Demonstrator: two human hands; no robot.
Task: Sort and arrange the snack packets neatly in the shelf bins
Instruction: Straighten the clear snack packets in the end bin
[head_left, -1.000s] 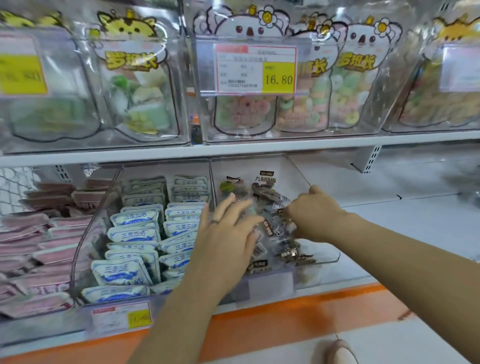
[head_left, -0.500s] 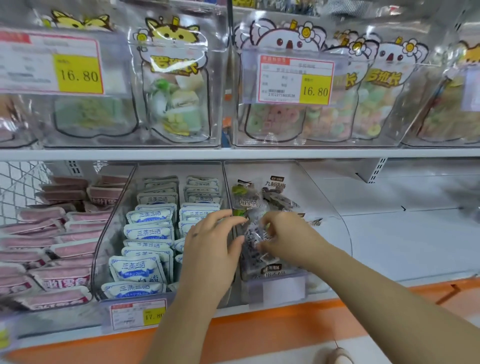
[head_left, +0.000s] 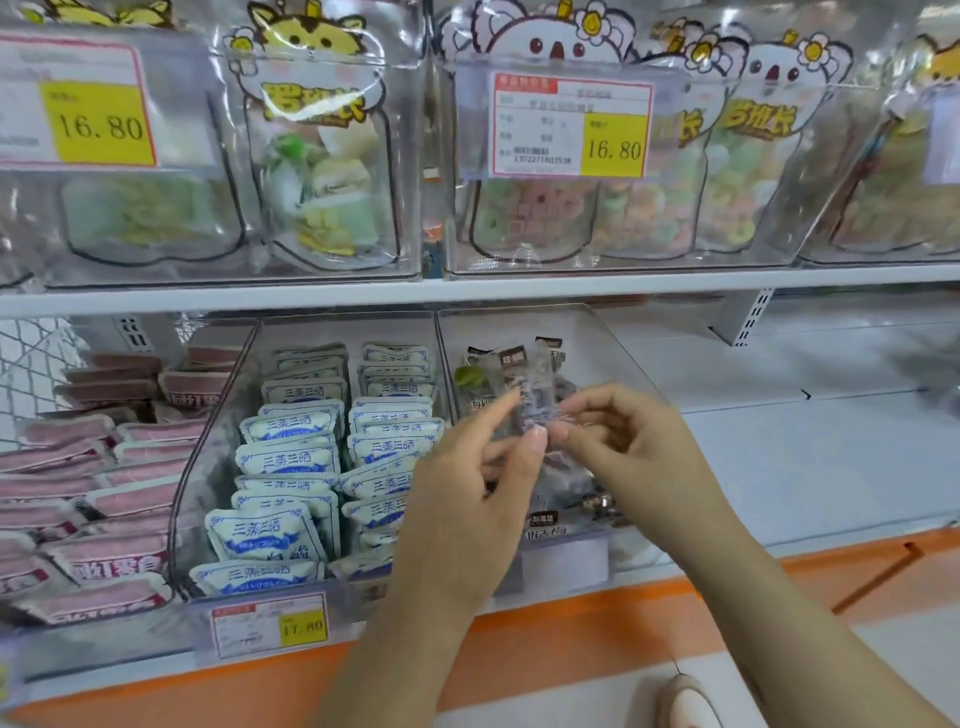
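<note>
Far left: shows pink packets (head_left: 104, 467) in loose, overlapping stacks, several askew, so likely in need of straightening. Next along: shows blue-and-white packets (head_left: 291, 457) in the middle bin (head_left: 218, 441), set in two tidy overlapping rows that look finished. Right of that: shows the right bin (head_left: 597, 343), part-filled with dark packets (head_left: 561, 488) jumbled toward the front, judged the work in hand. Just above that pile: shows one small clear packet (head_left: 535, 415) held up between both hands. Left hand (head_left: 467, 499): grip nearly closed, thumb and fingertips pinching the packet's left edge. Right hand (head_left: 639, 452): grip likewise closed, pinching its right edge. Seems to hold the packet with its long axis roughly upright and its top toward the shelf back, though blur leaves this uncertain. Far right: shows bare white shelf (head_left: 831, 457).
</note>
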